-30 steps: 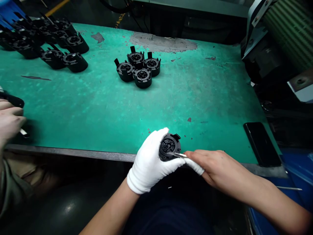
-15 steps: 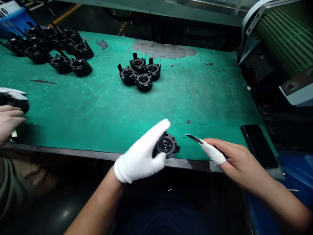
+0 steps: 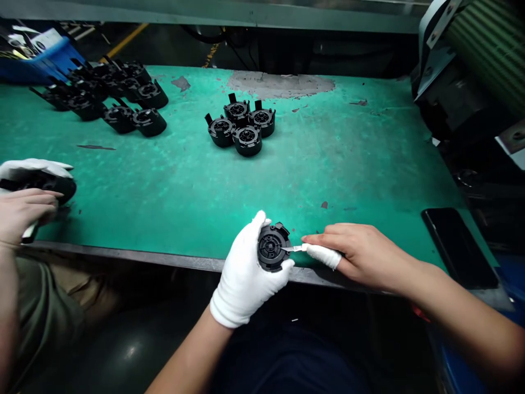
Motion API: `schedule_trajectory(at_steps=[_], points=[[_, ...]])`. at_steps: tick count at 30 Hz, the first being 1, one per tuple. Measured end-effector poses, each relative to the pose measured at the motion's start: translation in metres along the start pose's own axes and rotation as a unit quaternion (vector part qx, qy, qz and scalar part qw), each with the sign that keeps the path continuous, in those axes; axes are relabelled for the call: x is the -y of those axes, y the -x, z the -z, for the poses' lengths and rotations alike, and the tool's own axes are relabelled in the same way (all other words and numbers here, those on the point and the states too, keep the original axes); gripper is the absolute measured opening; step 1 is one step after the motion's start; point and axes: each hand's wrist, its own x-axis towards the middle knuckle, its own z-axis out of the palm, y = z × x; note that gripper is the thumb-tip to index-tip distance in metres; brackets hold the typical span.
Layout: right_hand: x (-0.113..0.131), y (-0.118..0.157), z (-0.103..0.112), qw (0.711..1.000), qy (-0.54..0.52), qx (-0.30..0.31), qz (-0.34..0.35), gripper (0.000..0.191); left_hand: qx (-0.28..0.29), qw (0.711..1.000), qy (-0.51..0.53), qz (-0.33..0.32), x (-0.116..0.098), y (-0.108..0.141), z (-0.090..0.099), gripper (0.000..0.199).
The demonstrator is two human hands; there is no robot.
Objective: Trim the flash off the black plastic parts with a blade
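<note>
A round black plastic part (image 3: 270, 249) is held by my left hand (image 3: 246, 273), which wears a white glove and wraps round its left side near the table's front edge. My right hand (image 3: 353, 251), bare with white wrapping on the thumb, grips a small knife (image 3: 296, 248). The knife's blade points left and lies over the right side of the part's face; whether it touches is too small to tell. Farther back on the green table (image 3: 180, 191) stands a cluster of several similar black parts (image 3: 248, 140).
More black parts (image 3: 150, 121) crowd the back left beside a blue bin (image 3: 49, 60). At the left edge a co-worker's hands (image 3: 28, 210) hold a black part. A phone (image 3: 459, 246) lies at the right, and a machine (image 3: 459, 82) stands behind it.
My right hand has brought the knife left to the part. My left hand has turned the part more face-up, with its fingers closer round it. The whole view has shifted slightly.
</note>
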Motion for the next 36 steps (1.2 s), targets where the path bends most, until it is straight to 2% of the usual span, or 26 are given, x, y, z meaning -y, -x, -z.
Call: schedule_trajectory(at_steps=[4, 9, 15, 18, 22, 25, 28, 33, 36], points=[[-0.001, -0.013, 0.011, 0.996, 0.078, 0.031, 0.003, 0.035, -0.005, 1.0, -0.015, -0.023, 0.001, -0.007, 0.0, 0.088], [0.003, -0.011, 0.003, 0.99, 0.135, -0.003, -0.036, 0.044, -0.011, 0.999, -0.032, -0.036, 0.0, -0.007, 0.001, 0.085], [0.007, -0.003, -0.01, 0.995, 0.087, -0.022, -0.049, 0.043, -0.017, 0.999, -0.032, -0.036, 0.002, -0.006, -0.002, 0.085], [0.013, -0.003, -0.015, 0.991, 0.109, -0.036, -0.066, 0.046, -0.022, 0.999, -0.033, -0.032, 0.002, -0.005, -0.004, 0.084], [0.023, -0.003, -0.025, 0.98, 0.152, -0.078, -0.098, 0.042, -0.057, 0.996, -0.051, -0.037, 0.002, -0.001, -0.011, 0.082], [0.023, 0.0, -0.03, 0.98, 0.148, -0.098, -0.086, 0.041, -0.073, 0.995, -0.055, -0.04, 0.001, 0.0, -0.014, 0.081], [0.019, 0.001, -0.03, 0.985, 0.131, -0.093, -0.067, 0.039, -0.073, 0.995, -0.057, -0.042, 0.001, -0.001, -0.014, 0.081], [0.019, -0.003, -0.026, 0.981, 0.135, -0.088, -0.108, 0.036, -0.083, 0.994, -0.059, -0.045, -0.001, -0.002, -0.016, 0.079], [0.023, -0.004, -0.027, 0.985, 0.092, -0.095, -0.11, 0.034, -0.085, 0.994, -0.055, -0.036, -0.002, -0.002, -0.018, 0.08]])
